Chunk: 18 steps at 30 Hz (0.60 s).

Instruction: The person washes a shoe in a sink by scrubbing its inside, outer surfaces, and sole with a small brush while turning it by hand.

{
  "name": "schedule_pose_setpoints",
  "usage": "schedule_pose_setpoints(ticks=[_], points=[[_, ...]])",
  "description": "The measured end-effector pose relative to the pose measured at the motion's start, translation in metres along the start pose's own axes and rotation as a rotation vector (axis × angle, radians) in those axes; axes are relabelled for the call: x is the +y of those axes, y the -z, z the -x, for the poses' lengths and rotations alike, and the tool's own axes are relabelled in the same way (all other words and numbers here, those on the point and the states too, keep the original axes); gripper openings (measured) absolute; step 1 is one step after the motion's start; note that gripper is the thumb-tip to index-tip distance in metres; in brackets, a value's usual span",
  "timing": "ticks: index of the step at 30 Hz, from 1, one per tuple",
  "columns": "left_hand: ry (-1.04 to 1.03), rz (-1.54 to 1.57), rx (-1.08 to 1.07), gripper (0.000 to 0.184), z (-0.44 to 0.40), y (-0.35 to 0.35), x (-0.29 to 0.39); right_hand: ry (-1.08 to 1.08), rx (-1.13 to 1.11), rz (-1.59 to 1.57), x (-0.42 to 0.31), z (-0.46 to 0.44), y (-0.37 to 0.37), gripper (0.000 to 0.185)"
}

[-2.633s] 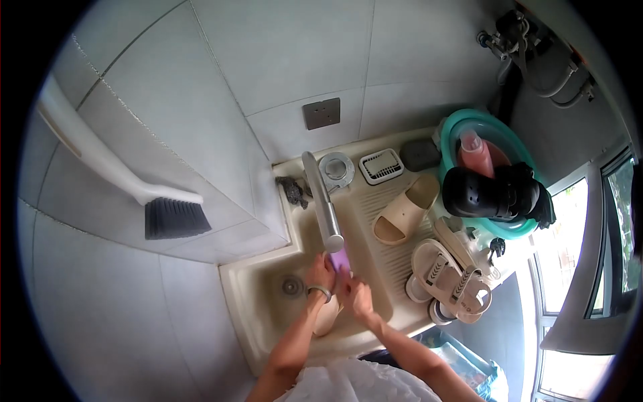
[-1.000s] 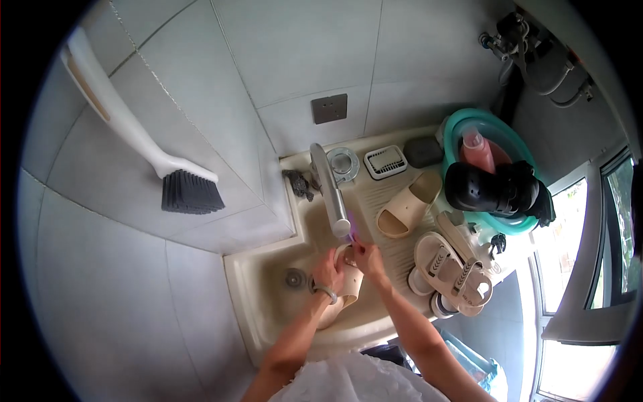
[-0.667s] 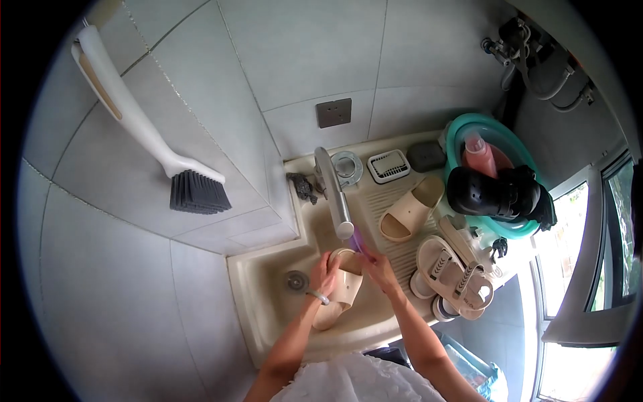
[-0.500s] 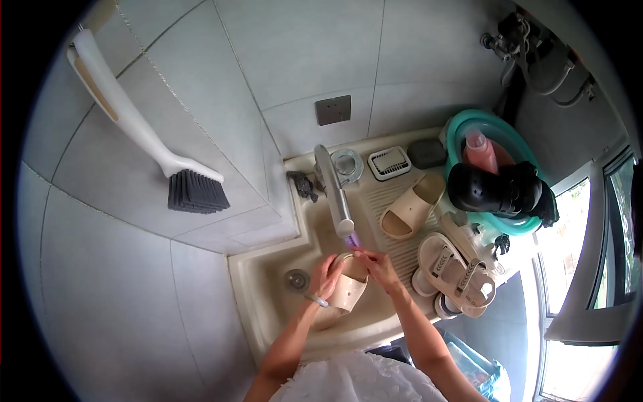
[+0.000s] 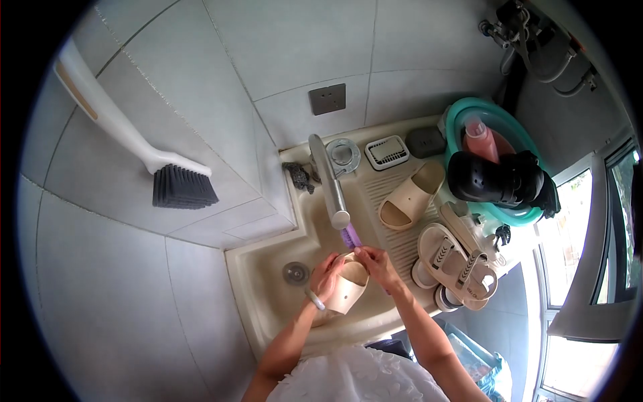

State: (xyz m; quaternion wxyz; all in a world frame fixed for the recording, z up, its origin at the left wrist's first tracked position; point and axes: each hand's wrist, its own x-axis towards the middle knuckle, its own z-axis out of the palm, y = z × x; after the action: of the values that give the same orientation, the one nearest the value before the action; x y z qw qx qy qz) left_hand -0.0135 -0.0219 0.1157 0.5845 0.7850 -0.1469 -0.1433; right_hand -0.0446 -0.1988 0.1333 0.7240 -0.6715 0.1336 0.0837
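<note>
Over the sink basin [image 5: 258,321], my left hand [image 5: 326,276] is closed on the near side of a beige slipper [image 5: 346,295], whose open toe faces up. My right hand [image 5: 378,266] grips a purple brush [image 5: 349,236] at the slipper's right edge; the brush head sticks out past the fingers, just under the end of the faucet [image 5: 329,181]. A second beige slipper [image 5: 410,199] lies on the ribbed board to the right. My left wrist wears a pale bracelet.
Sandals [image 5: 447,258] are piled at the board's right edge. Behind them, a teal basin [image 5: 462,115] holds a pink bottle [image 5: 481,142] and black shoes [image 5: 485,179]. A soap dish [image 5: 387,153] sits by the wall. A large white brush [image 5: 120,127] hangs at left.
The slipper has risen and tilted in my left hand. My right hand has drawn the purple brush back from the faucet to the slipper's edge. The view has shifted slightly.
</note>
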Motion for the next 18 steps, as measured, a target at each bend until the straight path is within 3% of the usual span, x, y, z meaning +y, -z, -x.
schedule_pose_setpoints(ticks=[1, 4, 8, 10, 12, 18], points=[[0.098, 0.164, -0.002, 0.031, 0.000, -0.001, -0.002, 0.000, 0.002, 0.000, 0.000, 0.000, 0.000, 0.034], [0.165, 0.207, -0.055, 0.031, -0.001, 0.001, -0.003, -0.012, 0.001, -0.017, 0.002, -0.002, -0.001, 0.034], [0.161, 0.010, -0.084, 0.035, -0.002, 0.007, 0.002, -0.075, -0.063, -0.054, 0.006, -0.005, 0.003, 0.034], [0.111, 0.074, 0.040, 0.038, -0.003, 0.003, -0.002, -0.087, -0.088, -0.086, 0.005, -0.005, 0.001, 0.034], [0.105, -0.015, 0.103, 0.039, -0.001, 0.001, 0.001, 0.044, 0.077, 0.018, 0.004, 0.000, -0.007, 0.037], [0.107, -0.229, 0.208, 0.036, -0.005, -0.006, -0.004, 0.180, 0.249, 0.314, 0.006, 0.029, -0.007, 0.044]])
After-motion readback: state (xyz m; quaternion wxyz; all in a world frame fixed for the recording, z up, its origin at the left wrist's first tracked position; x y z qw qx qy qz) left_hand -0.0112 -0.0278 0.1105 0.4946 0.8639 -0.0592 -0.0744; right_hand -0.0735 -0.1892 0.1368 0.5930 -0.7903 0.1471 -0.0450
